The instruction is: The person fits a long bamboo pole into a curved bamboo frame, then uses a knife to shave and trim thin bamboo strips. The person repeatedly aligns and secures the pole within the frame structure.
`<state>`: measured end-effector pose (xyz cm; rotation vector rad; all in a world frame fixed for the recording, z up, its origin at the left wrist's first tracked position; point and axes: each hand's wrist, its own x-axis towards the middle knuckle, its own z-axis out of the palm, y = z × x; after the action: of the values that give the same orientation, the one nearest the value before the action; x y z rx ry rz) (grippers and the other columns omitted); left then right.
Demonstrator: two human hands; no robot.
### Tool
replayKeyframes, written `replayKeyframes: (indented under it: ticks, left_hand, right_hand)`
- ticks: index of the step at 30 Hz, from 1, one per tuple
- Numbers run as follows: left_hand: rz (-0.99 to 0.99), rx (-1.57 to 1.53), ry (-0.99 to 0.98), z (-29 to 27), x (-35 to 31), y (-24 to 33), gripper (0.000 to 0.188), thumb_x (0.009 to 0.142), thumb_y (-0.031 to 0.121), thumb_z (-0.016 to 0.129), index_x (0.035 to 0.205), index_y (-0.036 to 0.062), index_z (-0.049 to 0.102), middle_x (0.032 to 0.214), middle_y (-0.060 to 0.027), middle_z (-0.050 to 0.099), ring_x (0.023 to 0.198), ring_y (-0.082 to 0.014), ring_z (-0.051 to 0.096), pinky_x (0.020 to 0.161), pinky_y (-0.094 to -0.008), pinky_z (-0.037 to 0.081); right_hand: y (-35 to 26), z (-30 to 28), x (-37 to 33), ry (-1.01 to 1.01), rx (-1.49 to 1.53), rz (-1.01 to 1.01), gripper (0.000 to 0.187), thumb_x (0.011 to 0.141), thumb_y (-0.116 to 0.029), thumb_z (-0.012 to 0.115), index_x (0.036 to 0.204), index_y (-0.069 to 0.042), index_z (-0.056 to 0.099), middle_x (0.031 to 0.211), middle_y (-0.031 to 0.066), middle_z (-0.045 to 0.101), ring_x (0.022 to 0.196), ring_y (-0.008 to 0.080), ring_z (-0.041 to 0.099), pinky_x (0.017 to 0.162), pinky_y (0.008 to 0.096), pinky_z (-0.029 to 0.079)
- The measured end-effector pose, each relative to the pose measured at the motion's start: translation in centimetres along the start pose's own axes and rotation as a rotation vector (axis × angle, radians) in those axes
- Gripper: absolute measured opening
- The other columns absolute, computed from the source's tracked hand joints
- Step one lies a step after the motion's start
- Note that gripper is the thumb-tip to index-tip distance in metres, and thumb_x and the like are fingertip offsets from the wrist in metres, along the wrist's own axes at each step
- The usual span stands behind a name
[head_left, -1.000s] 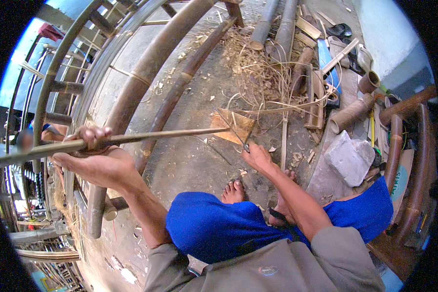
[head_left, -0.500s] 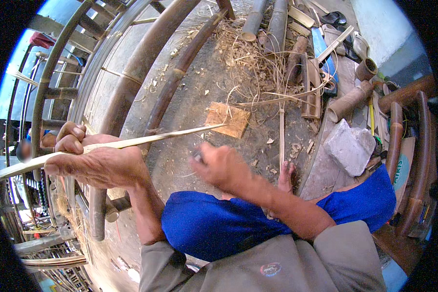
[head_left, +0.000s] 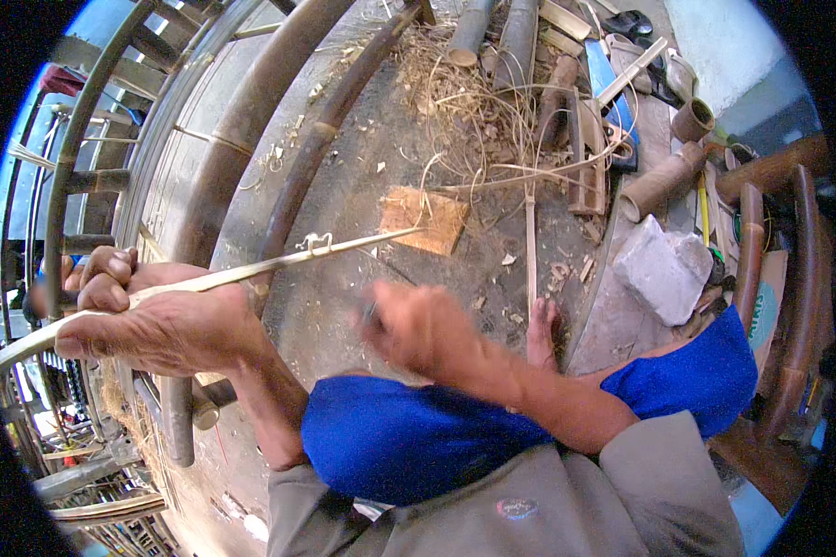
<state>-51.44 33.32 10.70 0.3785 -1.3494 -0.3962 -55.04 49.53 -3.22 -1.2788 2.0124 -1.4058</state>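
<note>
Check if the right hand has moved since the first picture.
Yes. Judged against the board, the right hand has moved left and toward the body: it was by the board's lower right corner, now it is below it.

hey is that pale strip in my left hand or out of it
In your left hand: its fingers curl over the pale strip, and the thumb lies alongside.

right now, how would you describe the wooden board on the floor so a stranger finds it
Start from the blue shorts at the bottom and look up to the grey floor. Follow the pale strip from the left hand to its tip, which overlaps the wooden board in this view. Flat, squarish and orange-brown, it stands out from the tangled shavings beyond it.
</note>
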Motion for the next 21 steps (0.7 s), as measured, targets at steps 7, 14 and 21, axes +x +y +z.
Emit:
replayKeyframes:
  ticks: [7,14,21]
  left_hand:
    - [-0.024,0.021,0.014,-0.3,0.3,-0.8,0.054,0.108,0.057,0.028,0.112,0.0056,0.045,0.075,0.0012,0.029,0.077,-0.0147,0.038,0.080,-0.0326,0.038]
    - [-0.176,0.063,0.108,-1.3,0.9,-2.2,0.053,0.109,0.058,0.023,0.083,0.0125,0.034,0.081,-0.0027,0.043,0.080,-0.0171,0.043,0.084,-0.0342,0.043]
    - [-0.139,0.086,0.100,-2.0,1.6,-3.4,0.061,0.105,0.066,0.026,0.082,0.0100,0.037,0.081,-0.0044,0.043,0.078,-0.0162,0.045,0.080,-0.0344,0.053]
  right_hand:
    - [2.5,1.6,-0.9,-0.019,0.035,-0.163,0.034,0.094,-0.037,0.064,0.097,-0.003,0.059,0.071,0.0268,0.065,0.070,0.0460,0.068,0.062,0.0552,0.054]
    - [8.1,3.4,-0.3,-0.059,-0.165,0.233,0.036,0.093,-0.036,0.065,0.090,-0.001,0.057,0.071,0.0277,0.065,0.070,0.0482,0.067,0.063,0.0568,0.053]
    - [12.8,4.9,-1.2,-0.069,-0.219,0.328,0.037,0.092,-0.039,0.063,0.090,-0.002,0.059,0.074,0.0285,0.066,0.074,0.0479,0.068,0.066,0.0562,0.055]
